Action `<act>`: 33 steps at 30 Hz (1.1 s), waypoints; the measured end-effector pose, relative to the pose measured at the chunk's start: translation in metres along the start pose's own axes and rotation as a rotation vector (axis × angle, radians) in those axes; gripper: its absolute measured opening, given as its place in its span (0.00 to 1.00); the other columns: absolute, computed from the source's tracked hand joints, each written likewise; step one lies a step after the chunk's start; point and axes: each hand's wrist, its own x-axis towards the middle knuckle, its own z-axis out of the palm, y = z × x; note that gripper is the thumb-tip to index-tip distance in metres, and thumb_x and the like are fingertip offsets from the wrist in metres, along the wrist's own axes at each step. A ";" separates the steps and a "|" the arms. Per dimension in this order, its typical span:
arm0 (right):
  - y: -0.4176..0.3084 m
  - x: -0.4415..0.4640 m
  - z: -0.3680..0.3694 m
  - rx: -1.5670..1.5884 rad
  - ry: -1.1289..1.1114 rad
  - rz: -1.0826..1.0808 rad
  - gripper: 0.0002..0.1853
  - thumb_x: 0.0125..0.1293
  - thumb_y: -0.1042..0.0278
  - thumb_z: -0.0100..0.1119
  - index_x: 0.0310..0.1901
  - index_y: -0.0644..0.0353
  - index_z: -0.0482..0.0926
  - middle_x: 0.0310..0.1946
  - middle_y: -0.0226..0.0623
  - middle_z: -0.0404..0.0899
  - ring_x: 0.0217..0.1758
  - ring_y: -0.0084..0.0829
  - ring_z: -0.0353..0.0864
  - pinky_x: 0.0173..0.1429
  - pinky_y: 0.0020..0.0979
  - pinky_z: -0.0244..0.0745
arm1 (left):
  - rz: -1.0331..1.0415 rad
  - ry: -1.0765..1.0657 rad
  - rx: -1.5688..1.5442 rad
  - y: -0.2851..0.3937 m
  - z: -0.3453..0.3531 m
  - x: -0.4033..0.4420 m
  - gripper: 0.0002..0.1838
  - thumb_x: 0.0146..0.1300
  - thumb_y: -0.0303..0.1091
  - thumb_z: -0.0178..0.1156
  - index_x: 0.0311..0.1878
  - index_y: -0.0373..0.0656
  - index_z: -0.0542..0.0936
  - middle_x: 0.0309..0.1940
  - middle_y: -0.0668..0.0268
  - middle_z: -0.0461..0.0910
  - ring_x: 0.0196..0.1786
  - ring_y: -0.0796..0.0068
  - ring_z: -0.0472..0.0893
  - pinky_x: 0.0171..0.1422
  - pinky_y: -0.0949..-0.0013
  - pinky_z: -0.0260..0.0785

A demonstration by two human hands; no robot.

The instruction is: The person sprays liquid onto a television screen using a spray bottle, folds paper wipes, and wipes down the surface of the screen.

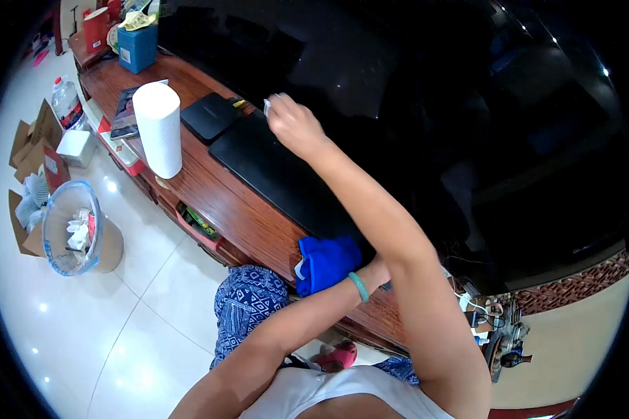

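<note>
My right hand (295,127) is raised in front of the large black glossy screen (412,91), reaching up and to the left. Its fingers are curled closed, and a small white bit like tissue shows at the fingertips. My left arm, with a green bangle (359,287) at the wrist, crosses beneath the right arm. Most of my left hand (379,271) is hidden behind the right forearm, so its fingers do not show. Beside it a bright blue folded cloth (326,264) lies on the brown wooden cabinet (241,216).
On the cabinet stand a white paper towel roll (158,133), a flat black box (210,116), a long black bar-like device (279,178) and a blue tissue box (138,49). A lined waste bin (108,241), cardboard boxes (31,143) and a water bottle (66,103) are on the floor.
</note>
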 end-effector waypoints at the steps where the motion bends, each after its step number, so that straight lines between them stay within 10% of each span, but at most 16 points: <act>1: 0.001 0.007 0.003 0.005 0.006 -0.004 0.05 0.53 0.77 0.57 0.30 0.70 0.79 0.36 0.42 0.76 0.44 0.35 0.79 0.42 0.27 0.83 | 0.027 -0.034 0.014 -0.006 -0.003 0.007 0.17 0.71 0.33 0.53 0.60 0.42 0.69 0.57 0.64 0.74 0.59 0.71 0.73 0.60 0.65 0.69; 14: 0.001 -0.146 -0.115 -0.026 -0.144 0.065 0.13 0.50 0.79 0.60 0.39 0.73 0.78 0.40 0.43 0.75 0.43 0.37 0.80 0.39 0.29 0.82 | 0.029 0.035 -0.167 0.013 0.020 -0.019 0.14 0.66 0.21 0.48 0.51 0.48 0.73 0.33 0.75 0.71 0.31 0.87 0.67 0.33 0.79 0.61; 19: 0.005 -0.057 -0.034 0.132 0.092 0.090 0.06 0.56 0.75 0.54 0.29 0.70 0.77 0.35 0.45 0.76 0.40 0.41 0.79 0.38 0.35 0.81 | -0.033 -0.059 -0.103 -0.016 -0.013 0.014 0.19 0.71 0.36 0.53 0.62 0.42 0.68 0.60 0.63 0.74 0.58 0.69 0.75 0.61 0.64 0.69; 25: 0.005 -0.082 -0.050 -0.013 0.035 0.060 0.08 0.49 0.73 0.59 0.31 0.68 0.80 0.35 0.38 0.74 0.41 0.33 0.77 0.44 0.26 0.80 | -0.060 -0.332 -0.051 0.006 -0.024 0.000 0.14 0.71 0.36 0.52 0.55 0.41 0.73 0.49 0.62 0.79 0.50 0.70 0.78 0.57 0.62 0.72; 28: 0.003 -0.181 -0.107 0.042 0.026 0.156 0.13 0.54 0.72 0.61 0.40 0.70 0.79 0.44 0.42 0.76 0.48 0.39 0.79 0.47 0.31 0.81 | -0.047 0.084 0.047 0.015 -0.012 -0.007 0.19 0.65 0.19 0.49 0.59 0.42 0.72 0.47 0.63 0.78 0.49 0.69 0.78 0.56 0.62 0.72; 30: -0.006 -0.269 -0.164 0.147 -0.212 0.410 0.18 0.55 0.73 0.57 0.49 0.68 0.77 0.48 0.43 0.76 0.51 0.44 0.79 0.53 0.36 0.79 | 0.082 -0.143 -0.089 0.015 -0.012 -0.008 0.38 0.54 0.08 0.42 0.71 0.45 0.60 0.64 0.58 0.67 0.64 0.65 0.70 0.65 0.60 0.68; 31: -0.004 -0.294 -0.200 0.058 -0.253 0.336 0.19 0.54 0.73 0.58 0.49 0.67 0.77 0.48 0.43 0.76 0.50 0.43 0.79 0.51 0.36 0.80 | 0.042 -0.098 -0.104 0.025 0.007 -0.019 0.52 0.46 0.04 0.37 0.77 0.50 0.41 0.75 0.57 0.46 0.75 0.58 0.56 0.75 0.55 0.58; 33: -0.010 -0.336 -0.239 -0.043 -0.273 0.379 0.19 0.47 0.75 0.60 0.44 0.70 0.80 0.43 0.43 0.77 0.44 0.41 0.80 0.42 0.34 0.81 | 0.053 -0.169 -0.055 0.024 0.002 -0.017 0.53 0.47 0.04 0.36 0.77 0.51 0.33 0.77 0.57 0.38 0.77 0.53 0.50 0.78 0.50 0.49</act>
